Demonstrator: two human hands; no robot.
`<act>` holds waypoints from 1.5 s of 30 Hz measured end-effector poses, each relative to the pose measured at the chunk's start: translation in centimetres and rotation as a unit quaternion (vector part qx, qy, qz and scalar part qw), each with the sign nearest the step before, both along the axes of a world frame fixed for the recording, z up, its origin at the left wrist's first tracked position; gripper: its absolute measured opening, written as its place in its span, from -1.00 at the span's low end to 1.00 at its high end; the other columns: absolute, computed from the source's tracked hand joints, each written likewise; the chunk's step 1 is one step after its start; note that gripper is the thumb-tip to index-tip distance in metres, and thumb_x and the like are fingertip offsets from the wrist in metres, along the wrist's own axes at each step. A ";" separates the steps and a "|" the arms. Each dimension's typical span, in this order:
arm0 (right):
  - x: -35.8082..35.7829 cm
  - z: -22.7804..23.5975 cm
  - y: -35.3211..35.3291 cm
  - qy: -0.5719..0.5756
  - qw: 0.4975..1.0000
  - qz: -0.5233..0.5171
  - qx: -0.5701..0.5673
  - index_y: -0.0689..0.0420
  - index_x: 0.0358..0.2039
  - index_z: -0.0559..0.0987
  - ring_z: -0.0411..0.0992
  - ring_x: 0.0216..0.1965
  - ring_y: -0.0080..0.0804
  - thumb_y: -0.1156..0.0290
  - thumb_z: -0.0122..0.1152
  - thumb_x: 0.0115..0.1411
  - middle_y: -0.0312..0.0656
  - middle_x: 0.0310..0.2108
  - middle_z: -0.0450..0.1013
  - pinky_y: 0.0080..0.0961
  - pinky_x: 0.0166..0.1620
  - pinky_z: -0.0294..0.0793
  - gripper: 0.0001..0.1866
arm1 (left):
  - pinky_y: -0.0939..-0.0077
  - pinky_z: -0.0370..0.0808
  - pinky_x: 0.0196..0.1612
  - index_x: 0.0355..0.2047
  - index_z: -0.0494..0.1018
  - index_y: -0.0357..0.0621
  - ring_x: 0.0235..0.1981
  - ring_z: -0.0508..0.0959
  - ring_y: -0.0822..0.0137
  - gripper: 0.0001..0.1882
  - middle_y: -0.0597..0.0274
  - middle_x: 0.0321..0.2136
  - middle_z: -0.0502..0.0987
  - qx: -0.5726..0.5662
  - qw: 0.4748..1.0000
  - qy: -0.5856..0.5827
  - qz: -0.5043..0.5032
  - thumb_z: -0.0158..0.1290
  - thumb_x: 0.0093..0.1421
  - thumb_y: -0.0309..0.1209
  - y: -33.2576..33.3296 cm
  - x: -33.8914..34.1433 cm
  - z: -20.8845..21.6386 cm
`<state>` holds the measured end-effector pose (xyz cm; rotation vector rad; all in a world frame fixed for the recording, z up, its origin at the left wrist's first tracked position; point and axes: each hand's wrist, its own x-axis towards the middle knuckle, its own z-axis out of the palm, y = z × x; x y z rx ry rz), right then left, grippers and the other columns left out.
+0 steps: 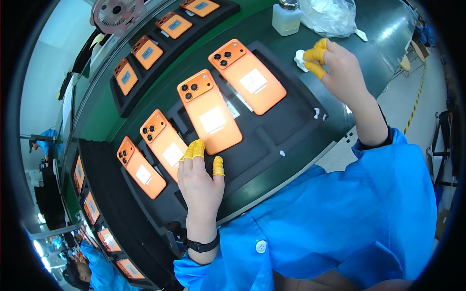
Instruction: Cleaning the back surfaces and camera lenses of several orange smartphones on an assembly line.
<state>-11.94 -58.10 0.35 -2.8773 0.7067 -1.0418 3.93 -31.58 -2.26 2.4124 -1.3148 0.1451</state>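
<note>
Several orange smartphones lie back up in a row on a black foam tray point(264, 140), each with a white label. My left hand point(199, 179), with yellow finger cots, is over the tray's near side. Its fingertips reach the lower ends of the third phone point(209, 114) and the second phone point(167, 145) from the left; whether they press on them I cannot tell. Its thumb stands apart. Beyond the fourth phone point(250, 80), at the right, my right hand point(335, 65) pinches a crumpled white wipe point(300, 61) in its yellow-capped fingers.
A clear bottle with a metal cap point(286, 19) and a plastic bag point(329, 17) stand at the back. More phones fill a far tray point(125, 104) and a tray at left point(104, 194). White scraps point(317, 114) lie on the foam. A pink fan point(116, 14) stands far left.
</note>
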 end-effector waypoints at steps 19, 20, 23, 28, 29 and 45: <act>3.2 -3.7 -2.0 -0.072 0.997 0.024 -0.010 0.11 -0.49 0.55 0.33 -0.49 -0.30 0.44 0.23 -0.15 -0.22 -0.52 0.34 -0.45 -0.35 0.32 -0.86 | 0.34 0.31 -0.37 -0.52 0.36 -0.31 -0.46 0.36 0.14 -0.42 0.07 -0.59 0.35 0.091 0.988 -0.089 0.090 0.27 -0.32 -0.03 -3.9 -1.2 -1.0; 3.3 -3.7 -1.9 -0.068 0.997 0.034 -0.021 0.10 -0.49 0.55 0.32 -0.49 -0.32 0.45 0.23 -0.15 -0.24 -0.53 0.34 -0.45 -0.32 0.31 -0.87 | 0.35 0.30 -0.39 -0.53 0.35 -0.30 -0.47 0.35 0.15 -0.42 0.07 -0.60 0.35 0.098 0.987 -0.093 0.089 0.28 -0.34 -0.03 -4.0 -1.2 -1.0; 3.7 -3.9 -1.0 -0.066 0.995 0.067 -0.045 0.08 -0.50 0.56 0.32 -0.50 -0.35 0.46 0.21 -0.15 -0.26 -0.54 0.34 -0.44 -0.25 0.29 -0.87 | 0.33 0.29 -0.39 -0.55 0.34 -0.29 -0.49 0.35 0.15 -0.43 0.08 -0.62 0.34 0.101 0.987 -0.083 0.091 0.28 -0.34 -0.04 -3.9 -1.1 -1.3; 3.7 -4.1 -0.1 -0.039 0.991 0.094 -0.084 0.06 -0.51 0.56 0.33 -0.49 -0.41 0.48 0.20 -0.17 -0.28 -0.53 0.36 -0.42 -0.16 0.25 -0.88 | 0.32 0.28 -0.37 -0.56 0.33 -0.29 -0.49 0.34 0.13 -0.45 0.06 -0.62 0.32 0.086 0.989 -0.089 0.086 0.27 -0.32 -0.06 -3.8 -1.3 -1.0; 3.7 -4.1 0.0 -0.049 0.991 0.100 -0.080 0.07 -0.52 0.56 0.33 -0.49 -0.41 0.48 0.20 -0.17 -0.28 -0.53 0.37 -0.42 -0.15 0.25 -0.88 | 0.32 0.28 -0.37 -0.56 0.33 -0.30 -0.48 0.34 0.12 -0.46 0.05 -0.61 0.32 0.078 0.989 -0.087 0.087 0.27 -0.31 -0.07 -3.7 -1.3 -1.0; 3.5 -4.0 1.0 -0.075 0.976 0.203 -0.034 0.10 -0.49 0.56 0.33 -0.46 -0.44 0.52 0.21 -0.21 -0.30 -0.49 0.38 -0.47 -0.19 0.26 -0.83 | 0.31 0.26 -0.30 -0.46 0.36 -0.35 -0.41 0.29 0.13 -0.38 0.03 -0.53 0.28 0.129 0.981 -0.109 0.091 0.21 -0.24 0.02 -3.9 -1.2 -1.0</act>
